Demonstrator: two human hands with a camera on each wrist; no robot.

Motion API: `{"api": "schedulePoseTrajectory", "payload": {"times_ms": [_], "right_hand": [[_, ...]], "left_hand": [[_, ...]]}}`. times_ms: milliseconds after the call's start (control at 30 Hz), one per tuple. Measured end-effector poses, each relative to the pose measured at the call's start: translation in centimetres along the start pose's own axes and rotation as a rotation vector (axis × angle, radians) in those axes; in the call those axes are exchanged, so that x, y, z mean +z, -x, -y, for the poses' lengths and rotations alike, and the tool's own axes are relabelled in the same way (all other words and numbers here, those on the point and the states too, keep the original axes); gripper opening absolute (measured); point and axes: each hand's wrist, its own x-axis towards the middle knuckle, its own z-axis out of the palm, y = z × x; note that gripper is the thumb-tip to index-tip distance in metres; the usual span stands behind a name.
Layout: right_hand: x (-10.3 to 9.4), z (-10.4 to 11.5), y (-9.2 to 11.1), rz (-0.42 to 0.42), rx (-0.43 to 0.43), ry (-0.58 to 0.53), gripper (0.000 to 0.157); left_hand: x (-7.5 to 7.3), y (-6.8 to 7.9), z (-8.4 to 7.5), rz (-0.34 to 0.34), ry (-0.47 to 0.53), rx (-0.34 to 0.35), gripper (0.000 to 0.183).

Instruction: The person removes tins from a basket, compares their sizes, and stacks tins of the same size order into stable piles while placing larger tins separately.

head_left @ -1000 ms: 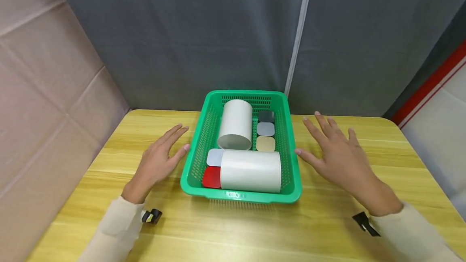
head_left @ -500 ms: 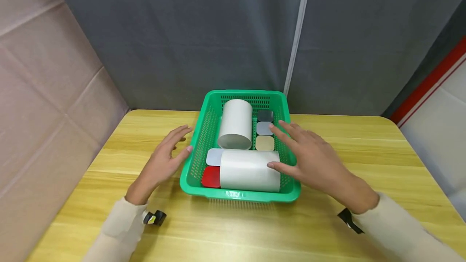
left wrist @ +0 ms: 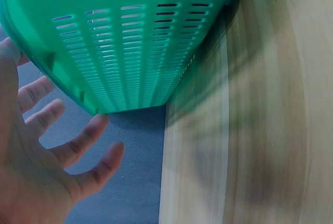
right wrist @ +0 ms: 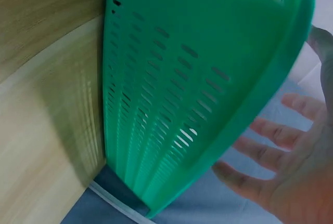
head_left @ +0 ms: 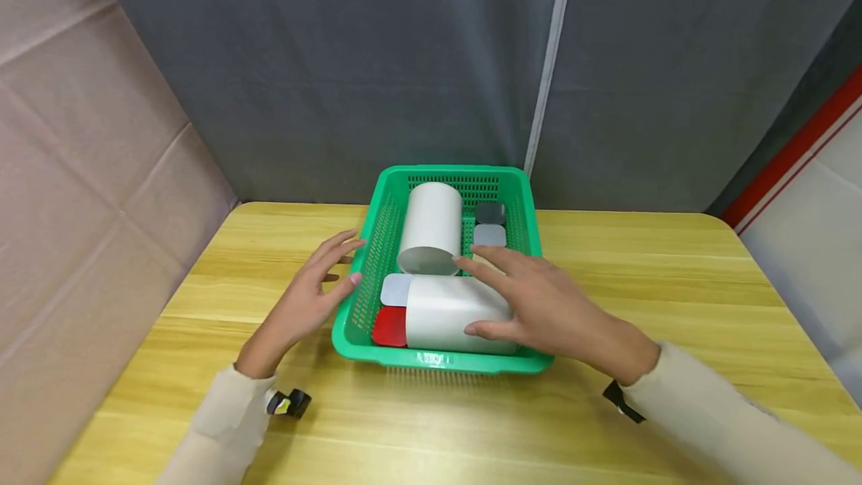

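A green plastic basket [head_left: 441, 361] with slotted walls holds two white cylinders. The rear cylinder [head_left: 432, 219] points away from me; the front cylinder [head_left: 438, 313] lies crosswise. My right hand [head_left: 545, 305] is over the basket's right side with fingers spread, overlapping the front cylinder and covering most of a beige square. In the right wrist view its fingers [right wrist: 265, 156] show beyond the basket's rim. Beside the basket's left rim is my left hand [head_left: 303, 305], fingers apart and slightly bent, holding nothing; the left wrist view shows them near the slotted wall [left wrist: 130, 52].
Inside the basket, a red rounded square [head_left: 390, 326] and a pale one [head_left: 395, 289] lie left of the front cylinder. A dark square [head_left: 490, 213] and a grey square [head_left: 489, 235] line the right side. The wooden table [head_left: 431, 432] meets a grey curtain [head_left: 337, 81] behind.
My right hand has moved left from beside the basket to over the front cylinder. The left hand has edged slightly right toward the rim.
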Motion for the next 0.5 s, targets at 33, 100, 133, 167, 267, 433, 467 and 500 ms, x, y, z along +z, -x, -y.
{"api": "schedulePoseTrajectory", "payload": {"times_ms": [33, 100, 133, 167, 267, 433, 467, 500], "right_hand": [[0.1, 0.1, -0.1, 0.009, -0.012, -0.003, 0.079], [0.4, 0.2, -0.4, 0.032, -0.036, -0.012, 0.08], [0.5, 0.3, -0.6, 0.046, -0.046, -0.017, 0.08], [0.6, 0.4, -0.7, 0.058, -0.057, -0.021, 0.081], [0.7, 0.6, -1.1, 0.088, -0.096, -0.04, 0.08], [0.9, 1.0, -1.9, 0.127, -0.161, -0.049, 0.08], [0.9, 1.0, -2.0, 0.136, -0.17, -0.046, 0.079], [1.0, 1.0, -2.2, 0.144, -0.178, -0.042, 0.079]], "left_hand": [[0.0, 0.0, 0.0, 0.003, 0.011, 0.005, 0.051], [0.0, 0.0, 0.1, 0.011, 0.033, 0.012, 0.05], [0.0, 0.0, 0.1, 0.015, 0.046, 0.017, 0.05], [0.0, 0.0, 0.1, 0.018, 0.057, 0.019, 0.05], [0.1, 0.0, 0.2, 0.028, 0.095, 0.019, 0.05], [0.2, 0.0, 0.4, 0.035, 0.132, 0.027, 0.049], [0.2, 0.0, 0.4, 0.036, 0.134, 0.031, 0.049], [0.3, 0.0, 0.4, 0.038, 0.135, 0.034, 0.049]]}}
